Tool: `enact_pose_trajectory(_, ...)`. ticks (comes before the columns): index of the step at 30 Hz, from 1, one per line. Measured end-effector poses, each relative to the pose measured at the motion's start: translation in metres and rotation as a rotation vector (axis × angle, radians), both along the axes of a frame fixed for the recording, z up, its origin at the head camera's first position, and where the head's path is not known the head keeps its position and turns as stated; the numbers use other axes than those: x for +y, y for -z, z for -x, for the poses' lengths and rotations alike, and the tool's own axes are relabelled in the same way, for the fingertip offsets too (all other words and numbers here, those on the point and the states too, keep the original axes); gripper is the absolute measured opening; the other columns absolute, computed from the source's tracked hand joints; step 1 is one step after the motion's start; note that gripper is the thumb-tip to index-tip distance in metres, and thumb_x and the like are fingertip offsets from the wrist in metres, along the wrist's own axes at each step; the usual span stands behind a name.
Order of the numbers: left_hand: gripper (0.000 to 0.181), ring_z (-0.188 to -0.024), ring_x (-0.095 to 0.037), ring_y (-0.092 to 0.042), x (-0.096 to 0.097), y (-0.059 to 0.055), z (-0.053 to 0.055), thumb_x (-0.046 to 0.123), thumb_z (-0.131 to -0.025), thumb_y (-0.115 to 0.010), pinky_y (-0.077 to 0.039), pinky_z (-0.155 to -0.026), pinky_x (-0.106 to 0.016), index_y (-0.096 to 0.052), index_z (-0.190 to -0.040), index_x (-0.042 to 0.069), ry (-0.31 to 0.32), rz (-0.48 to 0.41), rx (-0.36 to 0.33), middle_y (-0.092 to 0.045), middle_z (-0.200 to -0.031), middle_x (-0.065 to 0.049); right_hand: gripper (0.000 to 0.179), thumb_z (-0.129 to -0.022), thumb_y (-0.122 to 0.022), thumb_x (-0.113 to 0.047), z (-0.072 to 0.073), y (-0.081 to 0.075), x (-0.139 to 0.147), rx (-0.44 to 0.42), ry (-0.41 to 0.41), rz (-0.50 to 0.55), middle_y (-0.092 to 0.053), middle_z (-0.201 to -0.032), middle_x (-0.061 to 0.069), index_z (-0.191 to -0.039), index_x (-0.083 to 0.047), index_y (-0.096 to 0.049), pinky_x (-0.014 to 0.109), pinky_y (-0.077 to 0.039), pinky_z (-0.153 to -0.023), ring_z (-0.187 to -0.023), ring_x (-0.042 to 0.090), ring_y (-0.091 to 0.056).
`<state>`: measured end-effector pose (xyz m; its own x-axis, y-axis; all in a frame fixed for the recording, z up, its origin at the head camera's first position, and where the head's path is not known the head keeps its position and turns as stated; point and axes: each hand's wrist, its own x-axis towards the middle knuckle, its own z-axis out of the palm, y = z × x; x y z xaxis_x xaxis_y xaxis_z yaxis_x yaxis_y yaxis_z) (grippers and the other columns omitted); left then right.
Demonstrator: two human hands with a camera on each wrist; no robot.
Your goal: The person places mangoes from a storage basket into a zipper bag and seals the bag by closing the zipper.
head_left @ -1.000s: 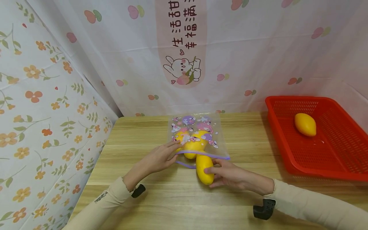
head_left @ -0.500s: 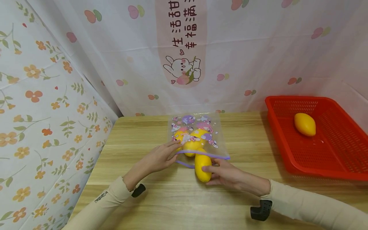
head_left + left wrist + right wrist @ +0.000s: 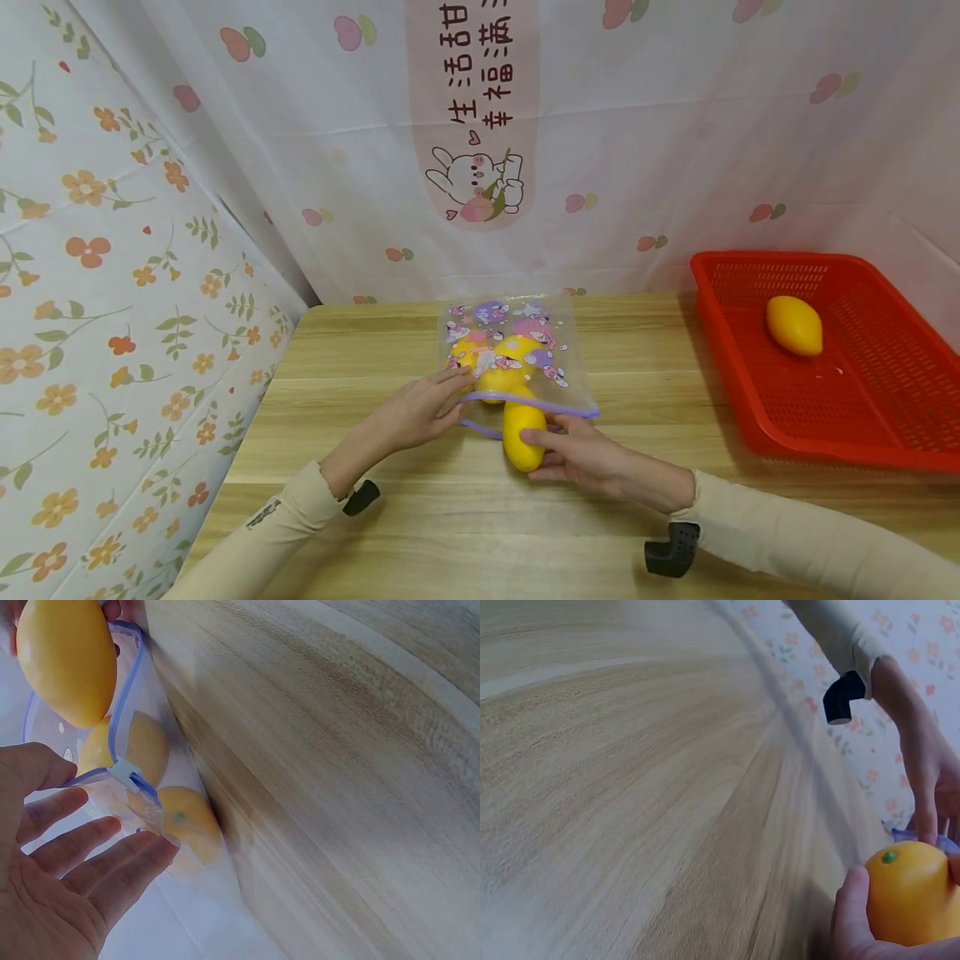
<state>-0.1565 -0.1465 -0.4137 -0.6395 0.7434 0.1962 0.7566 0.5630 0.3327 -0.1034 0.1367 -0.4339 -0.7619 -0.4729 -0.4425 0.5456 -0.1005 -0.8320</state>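
A clear zip bag [image 3: 567,350] with cartoon prints and a purple zip edge lies on the table, its mouth parted toward me. Several yellow mangoes [image 3: 187,825] show through its film. My left hand [image 3: 420,412] pinches the left side of the mouth near the white slider [image 3: 124,771], thumb on one side and fingers on the other. My right hand [image 3: 588,454] grips another yellow mango [image 3: 522,442] between thumb and fingers, its far end just inside the opening. The right wrist view shows the green stem spot [image 3: 889,856] on this mango.
A red plastic basket [image 3: 731,392] stands to the right, with one yellow mango [image 3: 795,325] inside. The wooden table [image 3: 360,333] meets a printed curtain [image 3: 622,167] at its back edge and a floral cloth [image 3: 127,275] on the left.
My right hand has carried its mango a little left and away from me, farther into the bag's mouth. My left hand stays in place on the bag.
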Motion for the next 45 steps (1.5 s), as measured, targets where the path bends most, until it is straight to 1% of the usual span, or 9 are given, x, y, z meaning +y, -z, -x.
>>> enact_pose_trajectory(6,0.045,-0.129,-0.037,-0.054,0.001,0.000,0.000,0.001,-0.094,-0.068,-0.055,-0.087,-0.039,-0.059,-0.138,-0.003,-0.002,-0.011,-0.008,-0.053,-0.144,-0.023,0.072,-0.102,-0.064,-0.021,0.000,-0.001,-0.003,0.000,0.029,0.023,-0.049,-0.131,0.029,-0.150,0.010,-0.021,0.048,-0.054,-0.093,-0.103,0.032,-0.065)
enact_pose_trajectory(10,0.044,-0.128,-0.037,-0.055,0.001,0.000,0.000,0.002,-0.094,-0.068,-0.053,-0.095,-0.043,-0.059,-0.137,-0.003,0.001,-0.013,-0.008,-0.054,-0.143,-0.023,0.072,-0.102,-0.064,-0.021,0.000,-0.001,-0.006,-0.004,0.044,0.027,-0.050,-0.130,0.028,-0.151,0.010,-0.020,0.047,-0.055,-0.092,-0.101,0.031,-0.065)
enact_pose_trajectory(13,0.044,-0.127,-0.037,-0.055,0.001,0.000,0.001,0.002,-0.094,-0.067,-0.052,-0.096,-0.044,-0.059,-0.137,-0.003,0.008,-0.013,-0.002,-0.054,-0.142,-0.023,0.071,-0.103,-0.063,-0.020,0.001,0.001,-0.007,-0.010,0.050,0.036,-0.051,-0.129,0.028,-0.151,0.010,-0.021,0.047,-0.054,-0.093,-0.099,0.030,-0.065)
enact_pose_trajectory(18,0.044,-0.123,-0.036,-0.059,0.001,0.000,0.001,0.002,-0.095,-0.066,-0.054,-0.090,-0.039,-0.058,-0.137,-0.003,0.012,-0.012,0.004,-0.054,-0.142,-0.024,0.073,-0.103,-0.063,-0.021,0.004,0.005,-0.009,-0.025,0.061,0.043,-0.050,-0.131,0.029,-0.153,0.008,-0.019,0.048,-0.053,-0.094,-0.100,0.030,-0.065)
enact_pose_trajectory(23,0.044,-0.095,-0.027,-0.068,0.001,-0.001,0.000,0.002,-0.095,-0.066,-0.053,-0.083,-0.035,-0.058,-0.137,-0.004,0.009,-0.015,-0.001,-0.054,-0.142,-0.023,0.077,-0.103,-0.063,-0.022,0.006,0.007,-0.010,-0.038,0.068,0.051,-0.047,-0.133,0.030,-0.155,0.006,-0.014,0.047,-0.054,-0.093,-0.102,0.030,-0.065)
enact_pose_trajectory(30,0.045,-0.096,-0.027,-0.068,0.002,-0.003,0.000,0.001,-0.094,-0.067,-0.052,-0.076,-0.032,-0.059,-0.138,-0.004,0.004,-0.016,0.001,-0.054,-0.143,-0.024,0.077,-0.103,-0.063,-0.023,0.007,0.006,-0.012,-0.061,0.072,0.060,-0.047,-0.133,0.031,-0.156,0.005,-0.013,0.046,-0.054,-0.093,-0.104,0.031,-0.065)
enact_pose_trajectory(32,0.045,-0.092,-0.026,-0.068,0.002,-0.002,0.000,0.001,-0.094,-0.067,-0.052,-0.076,-0.033,-0.058,-0.138,-0.004,0.006,-0.018,0.004,-0.054,-0.142,-0.024,0.076,-0.103,-0.063,-0.023,0.007,0.005,-0.012,-0.069,0.070,0.063,-0.047,-0.133,0.031,-0.155,0.004,-0.015,0.046,-0.054,-0.093,-0.104,0.032,-0.066)
enact_pose_trajectory(39,0.043,-0.123,-0.035,-0.059,0.001,-0.003,0.001,0.003,-0.095,-0.066,-0.053,-0.095,-0.042,-0.059,-0.137,-0.004,0.016,-0.014,0.000,-0.055,-0.141,-0.023,0.074,-0.102,-0.064,-0.015,0.007,0.006,-0.010,-0.068,0.060,0.082,-0.050,-0.132,0.030,-0.155,0.003,-0.016,0.045,-0.054,-0.093,-0.104,0.032,-0.066)
enact_pose_trajectory(45,0.044,-0.123,-0.036,-0.059,0.002,-0.004,0.000,0.002,-0.094,-0.067,-0.053,-0.095,-0.044,-0.058,-0.136,-0.005,0.021,-0.012,0.008,-0.056,-0.140,-0.023,0.081,-0.095,-0.064,0.003,0.006,0.009,-0.008,-0.047,0.036,0.124,-0.046,-0.134,0.032,-0.155,0.004,-0.009,0.046,-0.052,-0.095,-0.103,0.032,-0.066)
